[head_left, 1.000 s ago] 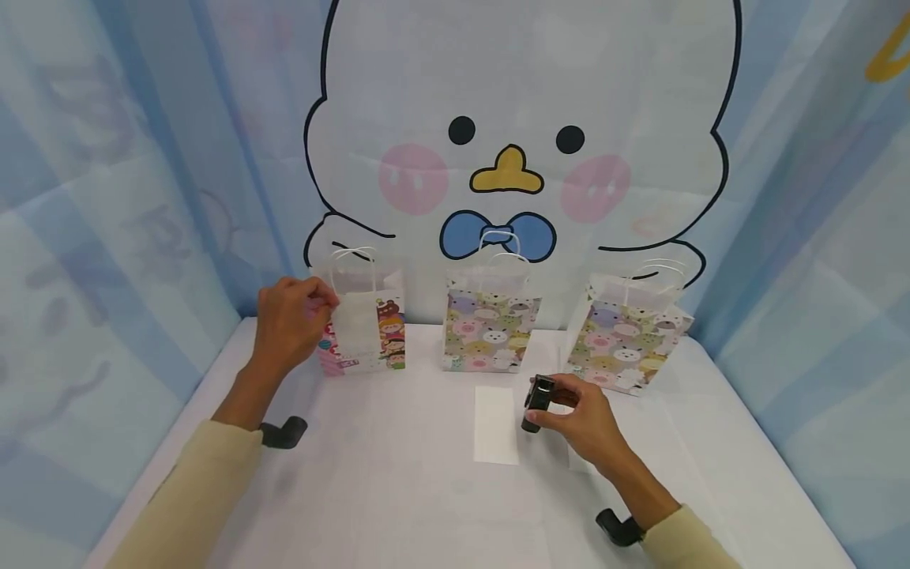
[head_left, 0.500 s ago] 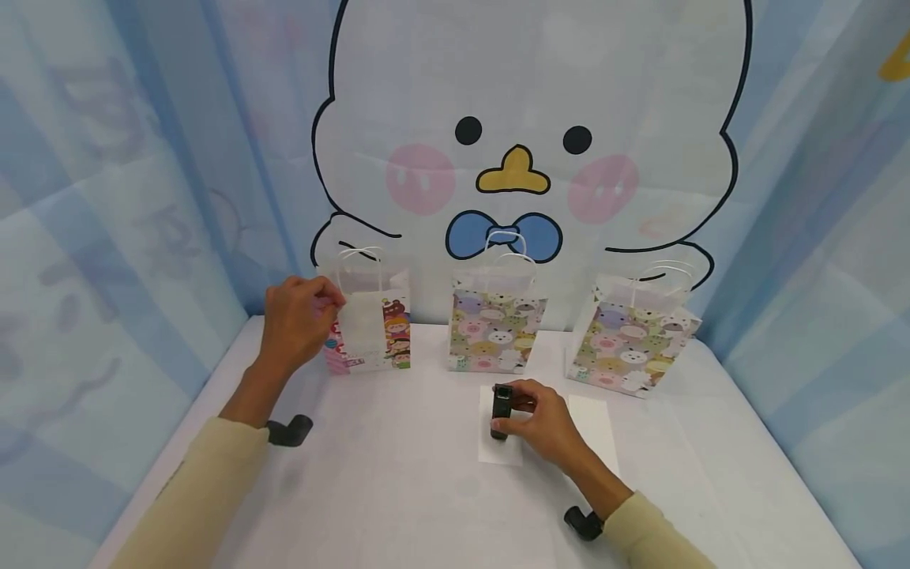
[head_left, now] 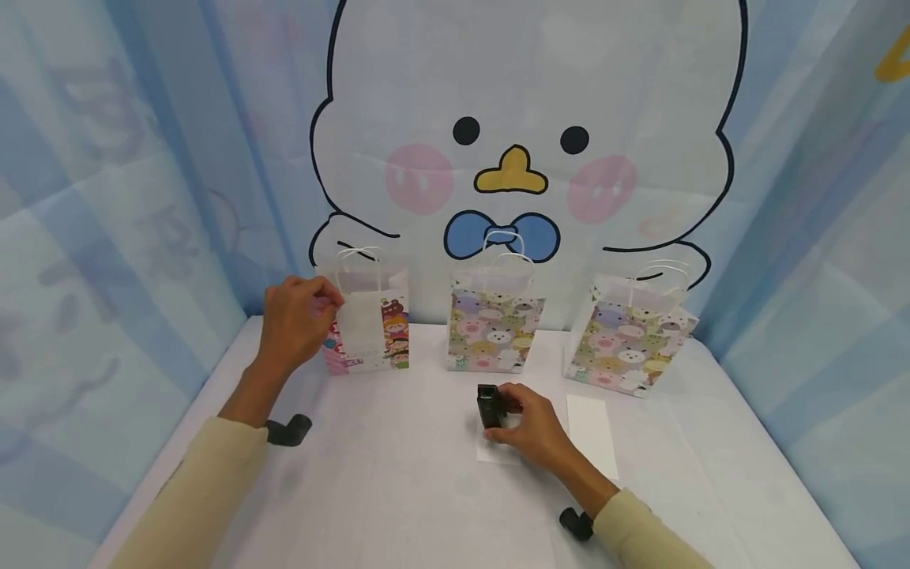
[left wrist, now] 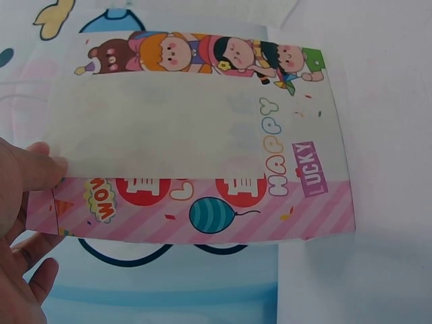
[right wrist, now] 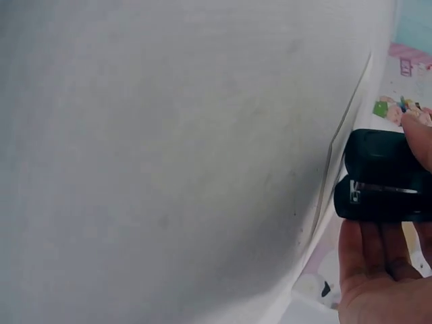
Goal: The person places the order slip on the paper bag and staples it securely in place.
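At the table's left, my left hand [head_left: 297, 320] pinches the top edge of a blank white paper slip [left wrist: 162, 125] together with the rim of a cartoon-printed paper gift bag [head_left: 396, 336]. The slip lies flat over the bag's front, and "HAPPY LUCKY" print [left wrist: 309, 169] shows beside it. My right hand [head_left: 533, 431] grips a black stapler [head_left: 489, 405] between thumb and fingers, above a second white slip [head_left: 498, 453] that it partly covers. In the right wrist view the stapler [right wrist: 385, 172] has its nose facing left, with a narrow gap between its two arms.
Two animal-print gift bags stand at the back, one in the middle [head_left: 490, 336] and one at the right [head_left: 629, 348], all with white twisted handles. Another white slip [head_left: 592, 435] lies on the white table [head_left: 370, 490]. A printed curtain [head_left: 618, 71] hangs behind.
My right hand has carried the stapler leftward from between the two white slips to over the middle one, uncovering the right slip. My left hand keeps its pinch on the slip and bag.
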Demonstrator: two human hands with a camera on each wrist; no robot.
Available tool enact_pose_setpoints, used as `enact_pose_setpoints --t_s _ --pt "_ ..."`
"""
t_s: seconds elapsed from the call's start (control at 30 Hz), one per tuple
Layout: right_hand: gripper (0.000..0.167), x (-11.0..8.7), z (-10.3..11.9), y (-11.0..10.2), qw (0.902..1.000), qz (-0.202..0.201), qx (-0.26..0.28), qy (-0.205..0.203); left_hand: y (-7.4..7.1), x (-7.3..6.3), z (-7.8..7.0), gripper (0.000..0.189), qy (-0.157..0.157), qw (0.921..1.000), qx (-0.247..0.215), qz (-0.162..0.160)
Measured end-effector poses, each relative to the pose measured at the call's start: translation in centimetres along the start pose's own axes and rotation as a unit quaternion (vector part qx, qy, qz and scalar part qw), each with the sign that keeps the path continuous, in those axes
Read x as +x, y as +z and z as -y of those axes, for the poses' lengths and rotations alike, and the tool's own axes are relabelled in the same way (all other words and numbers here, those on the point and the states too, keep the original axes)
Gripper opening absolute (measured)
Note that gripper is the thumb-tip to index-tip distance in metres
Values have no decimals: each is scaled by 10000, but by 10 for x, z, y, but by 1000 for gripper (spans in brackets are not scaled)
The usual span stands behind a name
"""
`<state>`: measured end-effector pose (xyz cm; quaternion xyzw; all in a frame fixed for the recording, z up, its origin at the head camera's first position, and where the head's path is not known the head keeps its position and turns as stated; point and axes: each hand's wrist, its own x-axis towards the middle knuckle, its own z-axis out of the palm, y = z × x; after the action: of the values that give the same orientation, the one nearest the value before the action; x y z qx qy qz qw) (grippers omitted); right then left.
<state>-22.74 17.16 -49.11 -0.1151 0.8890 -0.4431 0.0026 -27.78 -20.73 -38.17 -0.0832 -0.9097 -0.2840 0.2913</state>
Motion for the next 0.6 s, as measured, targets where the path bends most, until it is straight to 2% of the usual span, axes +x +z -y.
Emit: enact_pose_setpoints --t_s 0.17,0.33,0.6 --pt "64 4 0 1 9987 246 -341 -288 -1 0 0 5 50 10000 38 -26" --pt "59 6 2 3 9972 285 -502 -485 0 -1 0 4 91 9999 30 -68" --pt "55 10 29 7 9977 372 107 -549 1 -1 1 4 45 10000 -32 -47"
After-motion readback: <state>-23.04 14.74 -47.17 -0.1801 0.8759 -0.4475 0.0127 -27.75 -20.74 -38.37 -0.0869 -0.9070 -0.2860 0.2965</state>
